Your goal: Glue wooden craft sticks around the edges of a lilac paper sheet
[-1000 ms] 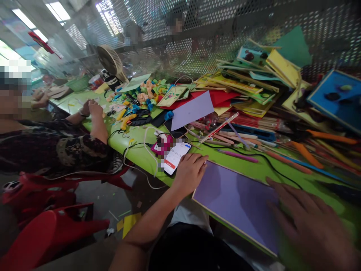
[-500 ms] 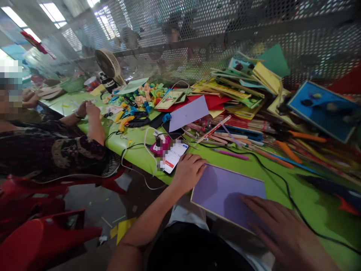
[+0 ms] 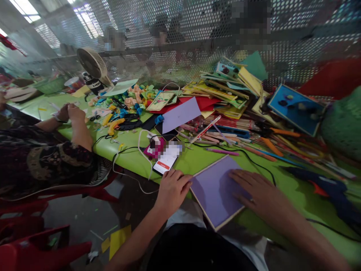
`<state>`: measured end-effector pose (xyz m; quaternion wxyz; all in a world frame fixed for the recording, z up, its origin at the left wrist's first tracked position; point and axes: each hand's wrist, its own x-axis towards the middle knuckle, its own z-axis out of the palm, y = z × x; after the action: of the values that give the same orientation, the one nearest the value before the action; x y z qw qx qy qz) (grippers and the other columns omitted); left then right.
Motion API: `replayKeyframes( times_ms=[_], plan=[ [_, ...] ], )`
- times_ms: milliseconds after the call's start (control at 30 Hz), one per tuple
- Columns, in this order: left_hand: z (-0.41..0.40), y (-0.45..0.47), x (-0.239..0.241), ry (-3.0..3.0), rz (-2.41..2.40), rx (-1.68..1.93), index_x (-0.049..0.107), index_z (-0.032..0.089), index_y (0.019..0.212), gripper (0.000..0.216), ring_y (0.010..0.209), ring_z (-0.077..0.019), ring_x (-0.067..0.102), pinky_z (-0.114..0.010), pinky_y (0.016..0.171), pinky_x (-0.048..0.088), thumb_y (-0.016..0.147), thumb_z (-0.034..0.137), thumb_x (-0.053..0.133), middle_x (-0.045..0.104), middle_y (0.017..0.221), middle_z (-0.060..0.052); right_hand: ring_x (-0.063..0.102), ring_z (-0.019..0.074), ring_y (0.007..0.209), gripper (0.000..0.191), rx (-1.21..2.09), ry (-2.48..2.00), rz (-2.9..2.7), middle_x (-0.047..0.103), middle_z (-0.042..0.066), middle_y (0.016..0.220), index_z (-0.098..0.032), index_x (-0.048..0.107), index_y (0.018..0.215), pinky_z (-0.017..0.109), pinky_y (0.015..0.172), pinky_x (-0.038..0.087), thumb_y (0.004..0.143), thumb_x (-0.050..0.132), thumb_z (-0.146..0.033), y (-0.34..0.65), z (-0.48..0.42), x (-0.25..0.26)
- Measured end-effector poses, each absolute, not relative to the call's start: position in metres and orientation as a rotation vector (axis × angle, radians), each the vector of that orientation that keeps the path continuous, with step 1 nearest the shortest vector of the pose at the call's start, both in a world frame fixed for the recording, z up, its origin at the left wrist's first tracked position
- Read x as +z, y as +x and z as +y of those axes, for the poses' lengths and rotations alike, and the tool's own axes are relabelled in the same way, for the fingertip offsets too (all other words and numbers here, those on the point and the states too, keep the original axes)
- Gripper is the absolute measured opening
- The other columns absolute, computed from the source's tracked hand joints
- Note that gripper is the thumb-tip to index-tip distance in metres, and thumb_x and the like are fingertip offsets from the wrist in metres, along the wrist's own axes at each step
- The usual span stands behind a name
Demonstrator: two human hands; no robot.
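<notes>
A purple board [image 3: 210,186] with a pale wooden rim lies askew at the table's near edge, one corner pointing toward my body. My left hand [image 3: 172,189] is closed at its left corner, thumb and fingers together on the rim. Across the right part of the board rests my right hand [image 3: 252,188], open, its fingers stretched out; it hides the board's right edge. Just beyond my left hand lies a phone [image 3: 166,160] with a lit screen. A purple pen [image 3: 222,152] lies beyond the board.
A glue gun [image 3: 321,184] and black cable [image 3: 262,167] lie to the right. Behind are pencils, a loose purple sheet [image 3: 180,114], a blue framed board [image 3: 296,109] and colourful scraps [image 3: 138,98]. A co-worker's hands [image 3: 70,113] are at the left, near a fan [image 3: 93,66].
The purple board has turned, its near corner swinging toward my body. My right hand has moved farther up and onto it. The view has shifted right.
</notes>
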<state>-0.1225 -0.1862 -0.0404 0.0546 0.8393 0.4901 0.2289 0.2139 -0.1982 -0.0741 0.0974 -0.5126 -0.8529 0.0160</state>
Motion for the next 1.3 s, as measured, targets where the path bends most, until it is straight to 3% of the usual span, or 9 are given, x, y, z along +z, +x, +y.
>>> replayKeyframes(
  times_ms=[167, 333, 533, 667, 800, 967, 1167, 1300],
  plan=[
    [-0.204, -0.118, -0.041, 2.469, 1.308, 0.739, 0.071, 0.021, 0.087, 0.010, 0.086, -0.0195, 0.061, -0.035, 0.081, 0.042, 0.097, 0.018, 0.070, 0.069, 0.086, -0.001, 0.057, 0.0305, 0.143, 0.058, 0.137, -1.540, -2.565, 0.058, 0.008, 0.159, -0.028, 0.055, 0.154, 0.059, 0.118, 0.044, 0.105, 0.040, -0.054, 0.206, -0.174, -0.067],
    [-0.205, -0.104, -0.045, 2.426, 1.045, 0.691, 0.070, 0.021, 0.085, 0.011, 0.085, -0.0177, 0.063, -0.034, 0.079, 0.041, 0.096, 0.023, 0.074, 0.071, 0.083, 0.002, 0.055, 0.0306, 0.145, 0.057, 0.221, -1.530, -2.579, 0.055, 0.009, 0.162, -0.028, 0.054, 0.155, 0.061, 0.120, 0.041, 0.106, 0.036, -0.052, 0.200, -0.158, -0.063],
    [-0.187, -0.092, -0.044, 2.385, 1.077, 0.691, 0.070, 0.021, 0.100, 0.002, 0.093, -0.0199, 0.067, -0.035, 0.084, 0.047, 0.098, 0.021, 0.069, 0.075, 0.097, -0.001, 0.048, 0.0278, 0.151, 0.056, 0.405, -1.446, -2.620, 0.049, 0.007, 0.166, -0.033, 0.050, 0.158, 0.060, 0.122, 0.039, 0.108, 0.032, -0.049, 0.184, -0.150, -0.052],
    [-0.173, -0.093, -0.045, 2.422, 1.183, 0.693, 0.065, 0.022, 0.128, 0.027, 0.116, -0.0243, 0.066, -0.042, 0.099, 0.049, 0.101, 0.024, 0.065, 0.072, 0.129, -0.006, 0.049, 0.0266, 0.150, 0.055, 0.447, -1.367, -2.647, 0.052, 0.007, 0.164, -0.031, 0.052, 0.157, 0.055, 0.122, 0.040, 0.108, 0.033, -0.049, 0.177, -0.142, -0.046],
    [-0.160, -0.092, -0.048, 2.495, 1.180, 0.618, 0.056, 0.023, 0.146, 0.041, 0.135, -0.0247, 0.059, -0.045, 0.111, 0.045, 0.105, 0.029, 0.060, 0.064, 0.149, -0.007, 0.053, 0.0294, 0.147, 0.053, 0.195, -1.409, -2.594, 0.058, 0.009, 0.159, -0.030, 0.056, 0.153, 0.059, 0.121, 0.041, 0.107, 0.035, -0.045, 0.184, -0.129, -0.045],
    [-0.151, -0.082, -0.049, 2.557, 1.184, 0.547, 0.054, 0.022, 0.150, 0.044, 0.141, -0.0264, 0.056, -0.048, 0.115, 0.042, 0.107, 0.032, 0.057, 0.059, 0.155, -0.009, 0.056, 0.0329, 0.143, 0.049, -0.060, -1.525, -2.574, 0.063, 0.013, 0.154, -0.024, 0.065, 0.143, 0.061, 0.117, 0.044, 0.105, 0.041, -0.043, 0.192, -0.117, -0.049],
    [-0.148, -0.075, -0.050, 2.589, 1.169, 0.520, 0.056, 0.020, 0.148, 0.043, 0.144, -0.0266, 0.054, -0.050, 0.119, 0.040, 0.106, 0.030, 0.059, 0.059, 0.156, -0.010, 0.062, 0.0416, 0.133, 0.054, -0.185, -1.714, -2.436, 0.064, 0.023, 0.148, -0.014, 0.068, 0.138, 0.064, 0.107, 0.050, 0.104, 0.038, -0.043, 0.198, -0.116, -0.052],
    [-0.149, -0.076, -0.050, 2.586, 1.174, 0.510, 0.056, 0.021, 0.148, 0.043, 0.145, -0.0260, 0.052, -0.050, 0.119, 0.041, 0.106, 0.031, 0.057, 0.058, 0.156, -0.010, 0.062, 0.0424, 0.132, 0.053, -0.212, -1.736, -2.404, 0.064, 0.024, 0.147, -0.013, 0.069, 0.136, 0.063, 0.107, 0.049, 0.103, 0.039, -0.042, 0.203, -0.120, -0.052]
  ],
)
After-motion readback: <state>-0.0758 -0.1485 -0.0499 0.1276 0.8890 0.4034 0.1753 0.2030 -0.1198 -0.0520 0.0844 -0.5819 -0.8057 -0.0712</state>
